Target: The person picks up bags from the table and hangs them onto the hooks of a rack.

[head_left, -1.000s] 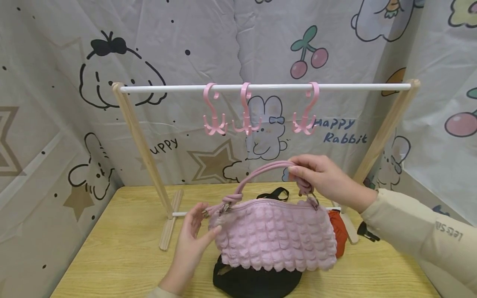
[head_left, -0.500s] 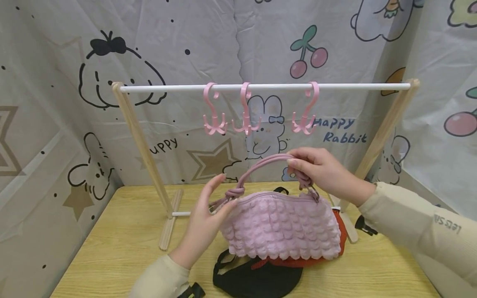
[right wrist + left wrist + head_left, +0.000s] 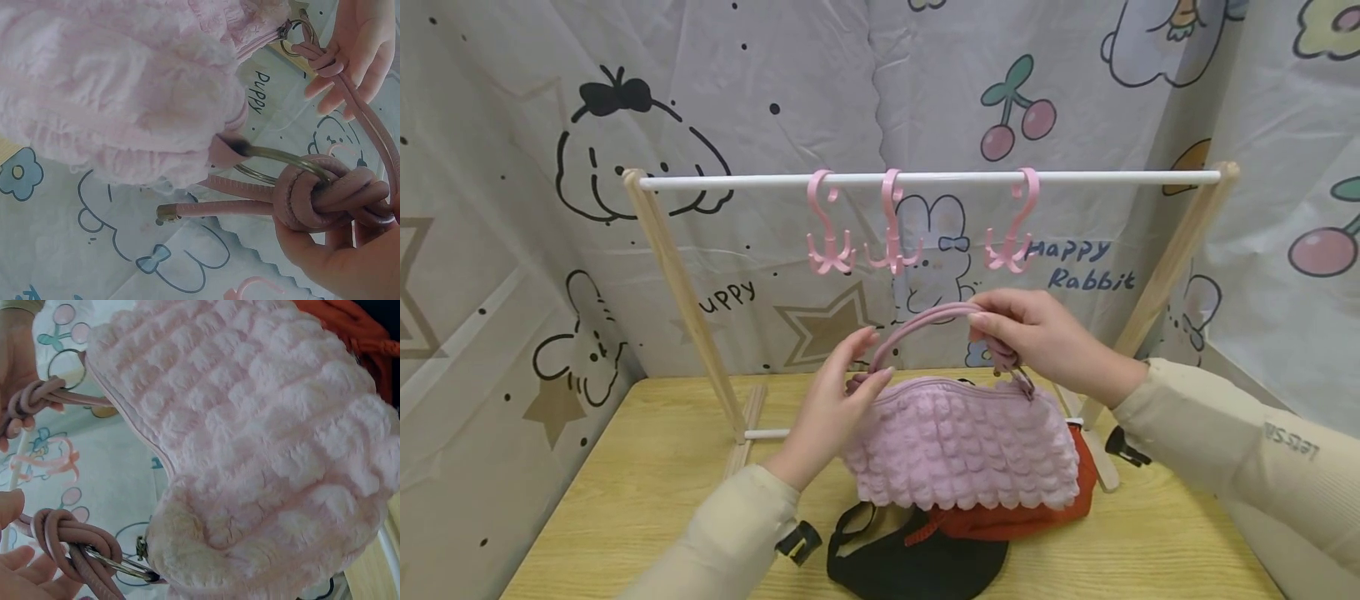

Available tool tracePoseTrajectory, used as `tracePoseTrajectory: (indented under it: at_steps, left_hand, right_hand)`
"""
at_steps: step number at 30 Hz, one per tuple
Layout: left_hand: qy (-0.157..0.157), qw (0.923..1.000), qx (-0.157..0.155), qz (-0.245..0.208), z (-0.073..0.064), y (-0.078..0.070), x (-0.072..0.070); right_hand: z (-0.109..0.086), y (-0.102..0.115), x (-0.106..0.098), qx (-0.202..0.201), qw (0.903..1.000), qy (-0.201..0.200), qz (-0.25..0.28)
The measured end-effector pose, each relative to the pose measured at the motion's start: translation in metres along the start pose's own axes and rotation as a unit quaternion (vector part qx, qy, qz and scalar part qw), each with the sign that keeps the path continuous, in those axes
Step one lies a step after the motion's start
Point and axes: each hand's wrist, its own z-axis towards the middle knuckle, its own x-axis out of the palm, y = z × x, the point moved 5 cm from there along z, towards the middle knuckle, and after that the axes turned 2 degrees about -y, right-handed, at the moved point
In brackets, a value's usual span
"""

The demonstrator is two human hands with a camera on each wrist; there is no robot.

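Observation:
A pink puffy handbag hangs in front of me in the head view, its zipped top upward. My right hand pinches the right part of its rolled handle, just above the knot. Around the handle's left end, my left hand reaches with fingers extended and thumb apart. The left wrist view shows a knot and metal ring between that thumb and those fingers. In the right wrist view, the other knot rests at my right fingers.
Beyond the bag stands a wooden rack with a white rod. Pink hooks hang from the rod. On the table, under the bag, lie a black bag and a red bag. A printed cloth covers the back.
My right hand has lifted the handbag slightly. My left hand has moved up and right from the bag's left side to the handle's left end. More of the red bag shows.

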Motion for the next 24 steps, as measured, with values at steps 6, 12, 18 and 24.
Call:
tracePoseTrajectory:
  at_steps: [6,12,18,24]
  left_hand:
    - [0.017,0.9985,0.004,0.051,0.006,-0.001,0.001]
    - [0.02,0.9975,0.015,0.067,0.007,-0.006,0.001]
    - [-0.007,0.996,0.063,0.063,0.008,-0.006,-0.003]
    - [-0.036,0.9924,0.105,0.053,0.008,-0.005,-0.013]
  right_hand:
    - [0.003,0.003,0.001,-0.004,1.0,0.0,0.0]
    - [0.005,0.006,0.003,0.0,0.9999,-0.004,-0.009]
    - [0.006,0.008,0.004,0.002,0.9998,-0.01,-0.016]
    - [0.009,0.006,0.006,0.006,0.9998,-0.01,-0.017]
